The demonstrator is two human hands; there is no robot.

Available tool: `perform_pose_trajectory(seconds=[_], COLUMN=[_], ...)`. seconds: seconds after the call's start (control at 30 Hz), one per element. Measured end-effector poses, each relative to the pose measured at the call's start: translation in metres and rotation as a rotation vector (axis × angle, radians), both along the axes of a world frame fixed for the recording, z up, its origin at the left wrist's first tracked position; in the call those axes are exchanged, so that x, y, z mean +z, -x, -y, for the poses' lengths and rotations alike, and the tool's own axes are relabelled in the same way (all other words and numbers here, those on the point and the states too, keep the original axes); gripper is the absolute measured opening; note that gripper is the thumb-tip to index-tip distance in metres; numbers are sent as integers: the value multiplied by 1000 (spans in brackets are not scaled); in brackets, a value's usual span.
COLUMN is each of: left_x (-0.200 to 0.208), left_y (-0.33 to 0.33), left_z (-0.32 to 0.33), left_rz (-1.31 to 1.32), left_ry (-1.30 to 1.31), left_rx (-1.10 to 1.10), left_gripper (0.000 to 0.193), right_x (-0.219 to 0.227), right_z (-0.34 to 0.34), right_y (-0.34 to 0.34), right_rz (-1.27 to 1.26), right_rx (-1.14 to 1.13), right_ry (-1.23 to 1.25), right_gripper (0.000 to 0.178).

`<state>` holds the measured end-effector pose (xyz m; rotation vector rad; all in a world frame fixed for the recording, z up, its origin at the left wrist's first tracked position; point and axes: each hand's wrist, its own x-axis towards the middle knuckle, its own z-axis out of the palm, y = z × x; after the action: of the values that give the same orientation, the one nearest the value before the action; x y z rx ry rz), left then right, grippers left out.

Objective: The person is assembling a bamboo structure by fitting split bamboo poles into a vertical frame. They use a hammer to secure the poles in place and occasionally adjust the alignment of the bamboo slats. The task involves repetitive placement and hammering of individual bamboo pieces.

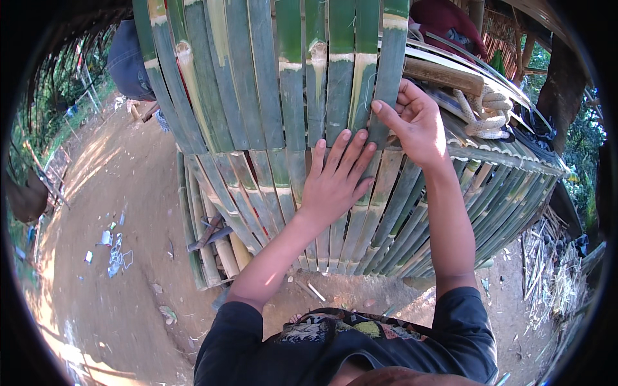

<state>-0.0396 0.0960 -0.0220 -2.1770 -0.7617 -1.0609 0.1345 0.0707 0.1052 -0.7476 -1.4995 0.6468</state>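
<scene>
Green split-bamboo slats [244, 77] lie side by side in front of me, running away from me, with pale bands at their nodes. My left hand [338, 170] rests palm down across the near ends of several slats, fingers stretched out and holding nothing. At the right edge of this layer, my right hand [417, 122] has its thumb on the outermost slat [389, 71] and its other fingers curled by that slat's side. Below the hands, a lower row of bamboo slats [283, 186] continues toward me. What lies beneath the upper layer is hidden.
At the right, a bamboo slat surface [489, 206] carries coiled pale rope [486, 112] and a wooden block [444, 76]. Bamboo poles [205, 238] stand low at the left. A person in dark blue clothing [129, 61] is at the far left. Litter [116, 254] dots the dirt ground.
</scene>
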Motion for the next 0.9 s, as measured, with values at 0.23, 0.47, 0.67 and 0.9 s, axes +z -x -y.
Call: perform_pose_trajectory(seconds=[0.23,0.47,0.67,0.9], left_x=[-2,-3,-4,-4], left_y=[2,2,2,3], left_z=[-2,-6,-8,-8], left_rz=[-19,-40,-55,-41], left_ry=[0,-35,-52,-50], left_rx=[4,20,40,37], left_gripper=[79,79,79,80], right_x=[-1,3,6,10], right_z=[-2,-1,1,5], right_y=[-1,3,10,9], right_rz=[-26,14,54,60], right_rx=[23,-16,-79,-59], right_ry=[-1,-15,26,50], right_gripper=[28,35,44,44])
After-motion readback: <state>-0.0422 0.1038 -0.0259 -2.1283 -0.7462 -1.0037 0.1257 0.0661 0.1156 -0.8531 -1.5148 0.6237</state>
